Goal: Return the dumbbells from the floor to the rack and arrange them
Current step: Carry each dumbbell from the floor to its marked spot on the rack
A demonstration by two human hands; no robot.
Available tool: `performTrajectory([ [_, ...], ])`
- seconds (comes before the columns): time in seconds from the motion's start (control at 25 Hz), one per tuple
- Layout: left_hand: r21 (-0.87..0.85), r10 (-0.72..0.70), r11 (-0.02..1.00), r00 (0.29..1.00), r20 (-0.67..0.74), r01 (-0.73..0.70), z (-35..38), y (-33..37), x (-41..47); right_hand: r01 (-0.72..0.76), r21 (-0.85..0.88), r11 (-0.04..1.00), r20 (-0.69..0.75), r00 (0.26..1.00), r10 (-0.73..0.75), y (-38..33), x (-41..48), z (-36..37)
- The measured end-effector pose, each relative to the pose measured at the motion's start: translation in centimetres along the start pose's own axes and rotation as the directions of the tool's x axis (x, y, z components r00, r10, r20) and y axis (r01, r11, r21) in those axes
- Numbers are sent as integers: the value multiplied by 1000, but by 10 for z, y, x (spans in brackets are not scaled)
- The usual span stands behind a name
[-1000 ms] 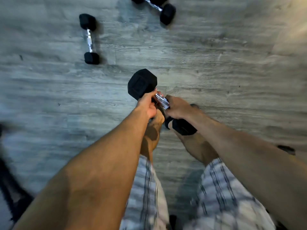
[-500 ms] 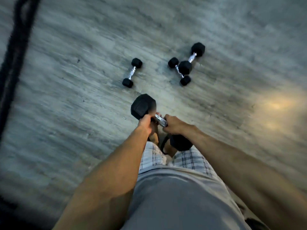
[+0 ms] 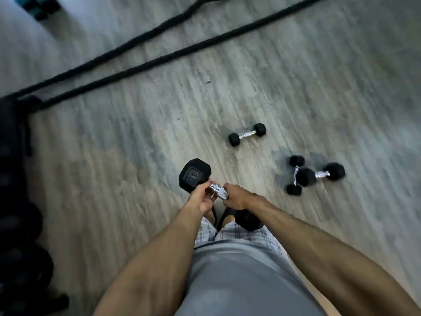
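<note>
A large dumbbell (image 3: 196, 175) was gripped at frame centre by both the left hand (image 3: 203, 198) and right hand (image 3: 237, 198); three dumbbells (image 3: 247, 134) were left on the floor (image 3: 136, 156).

Grey floor (image 3: 114, 179) — three dumbbells (image 3: 247, 134), two ropes (image 3: 159, 62)

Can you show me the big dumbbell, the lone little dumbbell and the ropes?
Big dumbbell (image 3: 194, 175): head view, upper black end.
Lone dumbbell (image 3: 247, 134): head view, shiny handle.
Ropes (image 3: 159, 60): head view, nearer rope's middle.
</note>
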State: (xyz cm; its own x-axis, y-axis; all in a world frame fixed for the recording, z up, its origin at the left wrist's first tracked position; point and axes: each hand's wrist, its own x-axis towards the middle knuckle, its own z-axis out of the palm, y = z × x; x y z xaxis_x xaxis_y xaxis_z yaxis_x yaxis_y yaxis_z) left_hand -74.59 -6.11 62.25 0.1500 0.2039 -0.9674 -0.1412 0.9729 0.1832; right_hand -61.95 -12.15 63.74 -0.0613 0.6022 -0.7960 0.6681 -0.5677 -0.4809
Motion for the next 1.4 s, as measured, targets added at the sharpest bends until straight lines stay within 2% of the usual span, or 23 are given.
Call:
performTrajectory([
  [0.2, -342, 29, 938, 997, -73, -53, -52, 20, -1, 136, -268, 954, 199, 977, -83, -64, 38, -5],
  [0.36, -568, 17, 818, 991, -133, -90, -105, 44, 4, 237, -414, 879, 341, 935, -92, -132, 75, 9],
  [0.56, -706, -15, 697, 982, -189, -125, -171, 88, 2, 337, -563, 754, 432, 898, -79, -224, 119, 35],
  [0.68, -766, 19, 622, 981, -192, -162, -214, 124, -5, 417, -633, 653, 468, 877, -106, -283, 143, 52],
  [0.88, -828, 49, 508, 968, -248, -238, -279, 178, -16, 497, -663, 559, 527, 841, -123, -370, 182, 79],
  [1.0, -867, 46, 413, 957, -287, -280, -323, 207, -24, 562, -697, 445, 573, 810, -127, -424, 206, 104],
  [1.4, -935, -95, 86, 932, -351, -343, -471, 318, -27, 706, -686, 177, 718, 695, 13, -619, 301, 194],
])
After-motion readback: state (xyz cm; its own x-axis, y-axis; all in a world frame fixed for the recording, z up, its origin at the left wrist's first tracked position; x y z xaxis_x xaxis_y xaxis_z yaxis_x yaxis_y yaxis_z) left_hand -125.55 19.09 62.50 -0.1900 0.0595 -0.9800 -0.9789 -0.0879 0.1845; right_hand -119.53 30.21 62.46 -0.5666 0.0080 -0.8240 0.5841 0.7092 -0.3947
